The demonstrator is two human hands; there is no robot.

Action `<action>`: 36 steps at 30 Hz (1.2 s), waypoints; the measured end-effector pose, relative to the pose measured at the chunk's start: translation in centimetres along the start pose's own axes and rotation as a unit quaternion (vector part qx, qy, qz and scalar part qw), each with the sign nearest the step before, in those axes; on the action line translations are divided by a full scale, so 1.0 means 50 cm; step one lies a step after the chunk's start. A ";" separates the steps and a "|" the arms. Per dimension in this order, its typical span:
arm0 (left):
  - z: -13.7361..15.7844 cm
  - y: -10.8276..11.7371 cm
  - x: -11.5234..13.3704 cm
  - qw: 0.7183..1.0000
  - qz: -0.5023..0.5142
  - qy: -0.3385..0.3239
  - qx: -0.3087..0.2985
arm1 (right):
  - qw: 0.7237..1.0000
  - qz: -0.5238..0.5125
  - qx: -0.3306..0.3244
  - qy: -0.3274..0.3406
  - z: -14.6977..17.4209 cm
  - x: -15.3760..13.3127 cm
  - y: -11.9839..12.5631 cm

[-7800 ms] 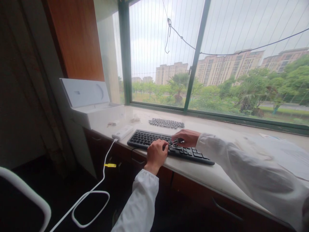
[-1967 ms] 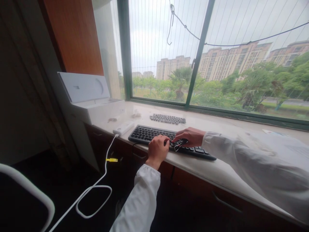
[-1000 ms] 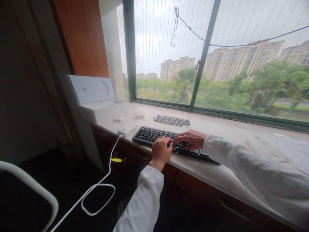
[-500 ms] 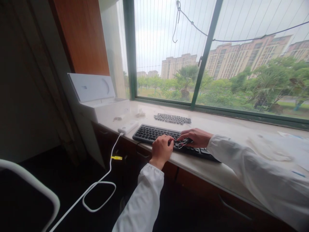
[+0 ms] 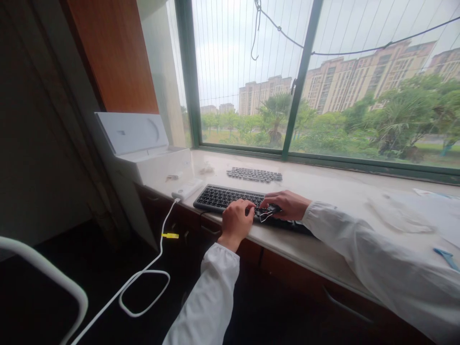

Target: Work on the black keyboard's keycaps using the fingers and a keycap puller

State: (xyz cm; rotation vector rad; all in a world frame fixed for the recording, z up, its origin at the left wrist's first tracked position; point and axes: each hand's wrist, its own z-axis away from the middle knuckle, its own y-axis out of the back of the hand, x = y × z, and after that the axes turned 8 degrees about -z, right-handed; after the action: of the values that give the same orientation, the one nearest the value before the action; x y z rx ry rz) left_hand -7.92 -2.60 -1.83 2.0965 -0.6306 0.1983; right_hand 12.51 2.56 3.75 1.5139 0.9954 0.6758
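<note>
A black keyboard [image 5: 223,197] lies along the front of the white sill, its right half mostly covered by my hands. Over its middle, my right hand [image 5: 287,203] grips a keycap puller with a dark handle and bent wire loops [image 5: 265,216]. The wire end is low against the keys; whether it has hold of a keycap cannot be made out. My left hand [image 5: 237,219] rests at the keyboard's front edge with its fingers curled together, close to the wire. Whatever its fingertips pinch, if anything, is hidden. Behind the keyboard, loose dark keycaps [image 5: 254,174] lie in rows.
An opened white box [image 5: 160,165] stands at the left by a white power strip [image 5: 187,189] with a cable [image 5: 161,244] hanging down. Crumpled clear plastic [image 5: 398,214] and a blue item [image 5: 445,258] lie at the right. The window [image 5: 244,148] borders the back.
The whole view has shifted slightly, showing more of the blue item at the right. Both hands keep nearly the same place on the keyboard, the puller still in my right hand.
</note>
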 end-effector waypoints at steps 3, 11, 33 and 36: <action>-0.001 0.003 0.005 1.000 -0.009 0.013 -0.013 | 1.000 0.010 0.001 0.000 -0.005 -0.005 0.000; -0.002 0.004 0.011 1.000 -0.016 0.019 -0.017 | 1.000 0.005 0.002 0.002 -0.013 0.000 -0.007; -0.004 0.000 0.012 0.999 -0.033 0.001 -0.002 | 0.958 0.134 -0.032 -0.252 -0.003 -0.047 0.025; -0.007 0.001 0.012 0.999 -0.036 0.005 -0.012 | 0.958 0.135 -0.035 -0.252 -0.005 -0.055 0.025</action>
State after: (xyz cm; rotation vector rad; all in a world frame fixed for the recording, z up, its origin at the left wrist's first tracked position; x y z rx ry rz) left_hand -7.41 -2.55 -1.35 2.0901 -0.5487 0.1588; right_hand 11.26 0.30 5.34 1.6610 0.3791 0.4688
